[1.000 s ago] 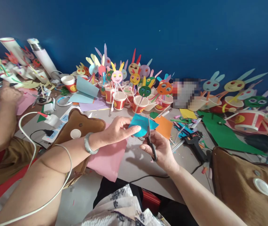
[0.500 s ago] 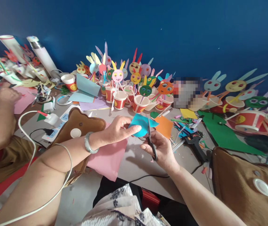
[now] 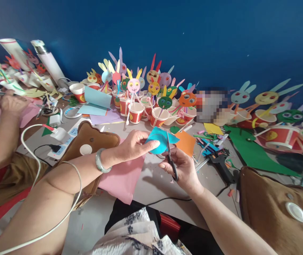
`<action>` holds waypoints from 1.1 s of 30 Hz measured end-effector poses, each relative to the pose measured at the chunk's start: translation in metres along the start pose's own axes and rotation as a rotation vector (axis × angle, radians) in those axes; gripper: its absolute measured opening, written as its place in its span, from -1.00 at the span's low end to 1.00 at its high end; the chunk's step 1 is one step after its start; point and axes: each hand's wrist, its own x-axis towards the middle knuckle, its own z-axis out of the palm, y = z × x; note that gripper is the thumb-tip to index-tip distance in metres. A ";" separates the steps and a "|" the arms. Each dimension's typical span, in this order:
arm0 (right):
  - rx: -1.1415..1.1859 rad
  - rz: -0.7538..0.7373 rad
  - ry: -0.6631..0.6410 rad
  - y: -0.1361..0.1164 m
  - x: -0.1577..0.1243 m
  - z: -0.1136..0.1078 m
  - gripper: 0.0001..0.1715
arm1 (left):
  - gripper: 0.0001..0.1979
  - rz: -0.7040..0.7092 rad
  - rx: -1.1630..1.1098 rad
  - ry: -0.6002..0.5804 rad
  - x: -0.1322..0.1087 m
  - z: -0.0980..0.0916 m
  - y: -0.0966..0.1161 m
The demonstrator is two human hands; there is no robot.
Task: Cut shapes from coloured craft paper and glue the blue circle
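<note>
Between thumb and fingers, my left hand [image 3: 138, 143] pinches a blue sheet of paper [image 3: 158, 139], partly cut to a rounded edge. My right hand [image 3: 184, 166] is closed on black-handled scissors [image 3: 170, 157], fingers in the loops. The scissor blades point away from me and lie against the paper's right side, where a pointed flap sticks out. Just beyond my right hand lies an orange paper square [image 3: 185, 141]. Under my left wrist is a pink paper sheet [image 3: 123, 173] hanging over the table's front edge.
Paper cups [image 3: 135, 112] with paper rabbit faces line the back wall. At right are a black glue gun [image 3: 222, 164], green paper [image 3: 257, 150] and a brown cushion [image 3: 276, 198]. At left stand a power strip [image 3: 65, 145], another brown cushion [image 3: 98, 138] and a co-worker's hand [image 3: 14, 106].
My hands, the blue paper and the scissors look nearly unchanged. The co-worker's hand at left has shifted slightly, and the tool there has moved up.
</note>
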 end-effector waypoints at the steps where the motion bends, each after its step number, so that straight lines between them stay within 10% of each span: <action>1: -0.004 -0.001 0.002 0.000 0.000 0.000 -0.33 | -0.53 -0.003 -0.008 0.000 0.000 0.000 0.001; 33: -0.046 -0.023 -0.026 -0.005 0.001 0.000 -0.37 | -0.56 -0.021 -0.001 0.000 -0.001 -0.001 0.001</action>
